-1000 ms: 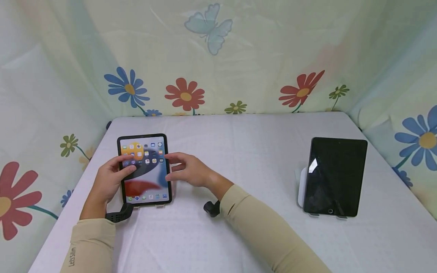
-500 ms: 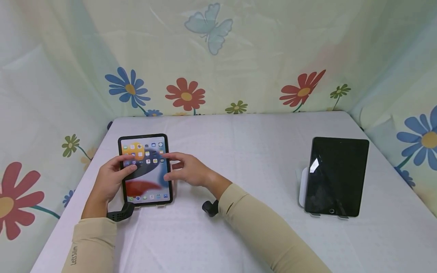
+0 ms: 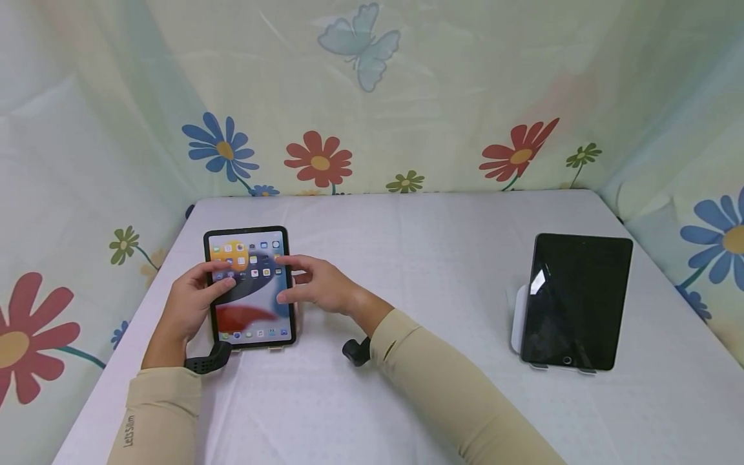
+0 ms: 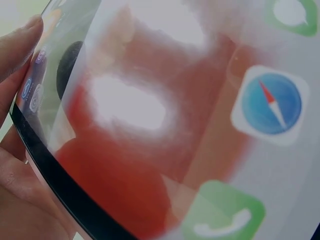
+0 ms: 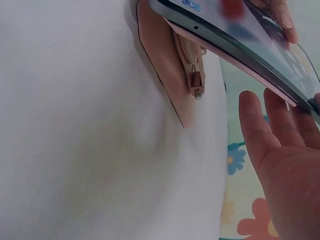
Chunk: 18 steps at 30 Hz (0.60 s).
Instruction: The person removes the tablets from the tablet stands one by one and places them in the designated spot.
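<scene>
A tablet with a lit home screen leans, tilted back, on a rose-coloured stand at the table's left. My left hand grips its left edge, with thumb and one finger over the screen and the rest of the hand behind. At the opposite edge, my right hand holds the tablet, a finger and the thumb lapping onto the front. Other right fingers reach behind it in the right wrist view. Close up, the left wrist view shows app icons and glare on the screen.
A second tablet, its screen dark, leans on a white stand at the right. White cloth covers the table. Flowered curtains enclose the back and sides. Dark wrist straps sit on both arms.
The right finger and thumb have slid inward from the lit tablet's right edge onto its front. The left hand keeps its hold, and the view has shifted slightly.
</scene>
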Available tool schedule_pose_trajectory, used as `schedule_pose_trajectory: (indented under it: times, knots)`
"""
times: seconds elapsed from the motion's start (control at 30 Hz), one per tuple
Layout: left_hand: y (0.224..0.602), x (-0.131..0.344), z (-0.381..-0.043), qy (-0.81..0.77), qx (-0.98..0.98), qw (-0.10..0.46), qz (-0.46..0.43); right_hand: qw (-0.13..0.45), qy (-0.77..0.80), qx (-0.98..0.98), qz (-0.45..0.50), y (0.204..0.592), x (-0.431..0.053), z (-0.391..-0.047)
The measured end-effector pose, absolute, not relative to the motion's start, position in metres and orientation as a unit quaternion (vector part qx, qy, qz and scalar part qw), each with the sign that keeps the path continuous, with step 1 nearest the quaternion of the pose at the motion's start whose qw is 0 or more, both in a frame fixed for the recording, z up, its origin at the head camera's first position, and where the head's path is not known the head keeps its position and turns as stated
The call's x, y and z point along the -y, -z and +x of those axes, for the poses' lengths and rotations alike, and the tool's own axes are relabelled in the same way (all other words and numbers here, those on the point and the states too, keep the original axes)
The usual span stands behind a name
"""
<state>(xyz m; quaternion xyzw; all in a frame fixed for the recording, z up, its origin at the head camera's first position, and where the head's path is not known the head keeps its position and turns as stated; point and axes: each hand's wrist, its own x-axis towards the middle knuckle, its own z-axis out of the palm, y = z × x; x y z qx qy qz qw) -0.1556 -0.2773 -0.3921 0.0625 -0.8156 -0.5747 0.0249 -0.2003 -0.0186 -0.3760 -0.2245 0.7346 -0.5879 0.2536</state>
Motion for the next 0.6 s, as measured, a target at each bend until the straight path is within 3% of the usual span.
schedule_pose_trajectory:
  times: [0.6]
  knots:
    - [0.3855, 0.2803, -0.1577, 0.566, 0.823, 0.012, 0.047, 0.253, 0.616, -0.713, -0.218, 0.3771, 0.0187, -0.1969]
